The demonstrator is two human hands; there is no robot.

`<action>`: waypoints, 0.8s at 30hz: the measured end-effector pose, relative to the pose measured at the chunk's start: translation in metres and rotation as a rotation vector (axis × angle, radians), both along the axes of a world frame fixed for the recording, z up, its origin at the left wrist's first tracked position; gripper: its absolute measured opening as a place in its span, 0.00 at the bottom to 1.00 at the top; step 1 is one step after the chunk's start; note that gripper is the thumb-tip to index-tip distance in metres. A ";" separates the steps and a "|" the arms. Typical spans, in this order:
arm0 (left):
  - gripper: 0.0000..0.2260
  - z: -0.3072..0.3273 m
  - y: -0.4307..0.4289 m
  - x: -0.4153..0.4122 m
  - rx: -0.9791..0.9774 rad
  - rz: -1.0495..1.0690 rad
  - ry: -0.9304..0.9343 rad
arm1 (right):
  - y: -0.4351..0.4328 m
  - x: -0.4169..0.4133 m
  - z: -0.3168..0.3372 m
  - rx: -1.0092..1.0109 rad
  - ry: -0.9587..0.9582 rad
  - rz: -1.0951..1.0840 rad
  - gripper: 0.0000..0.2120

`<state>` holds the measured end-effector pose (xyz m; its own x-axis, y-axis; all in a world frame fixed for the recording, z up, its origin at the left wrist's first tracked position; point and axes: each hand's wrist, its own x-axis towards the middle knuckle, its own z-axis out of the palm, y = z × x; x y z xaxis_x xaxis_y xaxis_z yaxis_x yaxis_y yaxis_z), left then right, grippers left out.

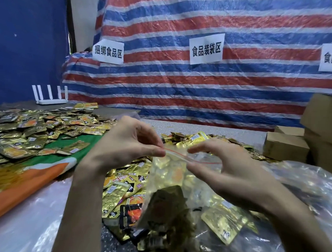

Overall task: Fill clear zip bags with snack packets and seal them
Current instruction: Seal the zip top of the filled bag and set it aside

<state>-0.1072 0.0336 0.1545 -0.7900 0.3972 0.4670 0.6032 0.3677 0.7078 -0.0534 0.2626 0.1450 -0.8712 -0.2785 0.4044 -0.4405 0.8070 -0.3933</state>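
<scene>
Gold packets in clear zip bag | left hand pinches its top edge | right hand curls round it narrowly

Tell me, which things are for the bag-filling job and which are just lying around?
For the job: zip bag, left hand and right hand holding its top, snack packets.
Just lying about: router, cardboard boxes, paper signs.

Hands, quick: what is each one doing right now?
Left hand: pinches the clear zip bag at the left end of its zip strip.
Right hand: finger and thumb curled round the same strip, further right.
</scene>
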 end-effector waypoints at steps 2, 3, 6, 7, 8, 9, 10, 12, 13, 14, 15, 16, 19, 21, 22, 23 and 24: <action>0.07 -0.001 -0.004 0.000 -0.005 -0.018 -0.009 | -0.013 -0.009 0.003 0.048 0.012 -0.017 0.21; 0.07 -0.001 -0.007 0.000 0.000 -0.028 -0.015 | -0.017 -0.013 0.004 0.048 0.012 -0.017 0.22; 0.10 0.000 -0.012 0.001 0.031 -0.060 -0.049 | -0.023 -0.021 0.003 0.020 -0.019 0.009 0.25; 0.10 0.000 -0.014 0.001 0.036 -0.064 -0.056 | -0.025 -0.022 0.003 0.002 -0.034 0.021 0.23; 0.11 0.000 -0.015 0.001 0.035 -0.069 -0.061 | -0.027 -0.023 0.001 -0.023 -0.042 0.034 0.20; 0.11 0.000 -0.016 0.000 0.032 -0.074 -0.066 | -0.029 -0.024 -0.001 -0.052 -0.037 0.047 0.14; 0.11 -0.001 -0.017 0.000 0.030 -0.081 -0.076 | -0.030 -0.026 -0.004 -0.081 -0.028 0.053 0.10; 0.11 -0.002 -0.021 0.000 0.017 -0.098 -0.118 | -0.033 -0.027 -0.010 -0.128 -0.013 0.055 0.06; 0.11 -0.002 -0.023 0.000 0.000 -0.106 -0.147 | -0.034 -0.027 -0.014 -0.147 -0.010 0.059 0.05; 0.11 -0.003 -0.026 0.000 -0.024 -0.105 -0.172 | -0.036 -0.027 -0.017 -0.164 -0.007 0.063 0.05; 0.12 -0.004 -0.029 0.000 -0.052 -0.094 -0.187 | -0.037 -0.027 -0.019 -0.171 0.000 0.063 0.05; 0.12 -0.004 -0.031 -0.001 -0.077 -0.081 -0.200 | -0.038 -0.027 -0.020 -0.171 0.012 0.060 0.05; 0.10 -0.005 -0.034 -0.003 -0.098 -0.092 -0.238 | -0.038 -0.027 -0.020 -0.170 0.025 0.067 0.06; 0.07 -0.006 -0.034 -0.003 -0.096 -0.111 -0.239 | -0.037 -0.027 -0.019 -0.169 0.012 0.080 0.06; 0.07 -0.006 -0.033 -0.004 -0.090 -0.109 -0.226 | -0.037 -0.027 -0.018 -0.170 0.009 0.086 0.06; 0.07 -0.006 -0.032 -0.004 -0.075 -0.101 -0.204 | -0.037 -0.026 -0.018 -0.175 0.015 0.091 0.06; 0.07 -0.007 -0.031 -0.005 -0.053 -0.090 -0.179 | -0.037 -0.026 -0.019 -0.185 0.028 0.092 0.07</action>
